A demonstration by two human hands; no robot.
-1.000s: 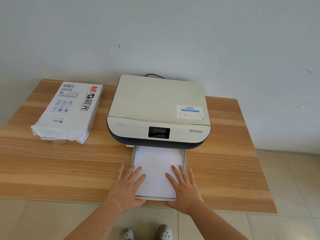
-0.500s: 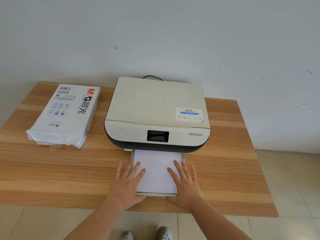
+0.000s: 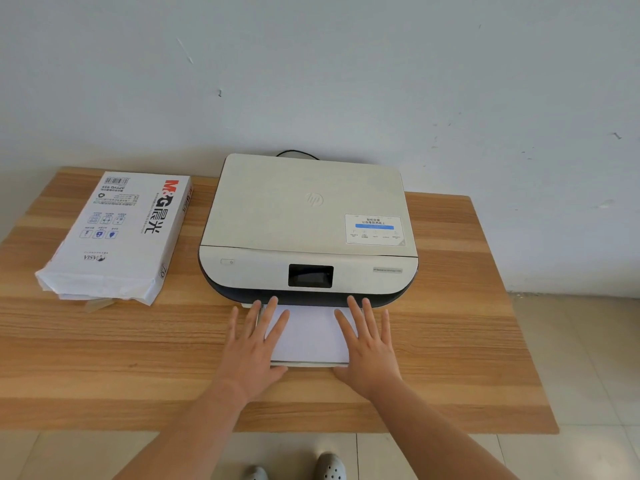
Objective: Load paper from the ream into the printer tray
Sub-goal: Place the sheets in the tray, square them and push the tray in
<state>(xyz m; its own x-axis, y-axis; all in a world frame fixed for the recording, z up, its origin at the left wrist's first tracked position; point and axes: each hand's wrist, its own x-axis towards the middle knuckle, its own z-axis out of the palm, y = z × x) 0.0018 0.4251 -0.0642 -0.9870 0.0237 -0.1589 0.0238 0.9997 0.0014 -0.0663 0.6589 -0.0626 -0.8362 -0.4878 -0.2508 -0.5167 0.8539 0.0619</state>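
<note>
A beige printer [image 3: 304,216] with a dark base stands at the middle of the wooden table [image 3: 450,341]. Its paper tray [image 3: 311,364] sticks out only a short way from the front, with white sheets [image 3: 311,334] lying in it. My left hand [image 3: 254,344] lies flat on the tray's left side, fingers spread, fingertips near the printer's base. My right hand [image 3: 369,344] lies flat on the right side in the same way. The white ream [image 3: 117,233], torn at its near end, lies on the table to the left of the printer.
A black cable [image 3: 298,153] leaves the printer's back toward the wall. The table's front edge runs just behind my forearms. Tiled floor and two grey shoes [image 3: 330,467] show below it.
Both hands have moved forward toward the printer, and the tray with the paper has slid further into it. Less of the tray shows now.
</note>
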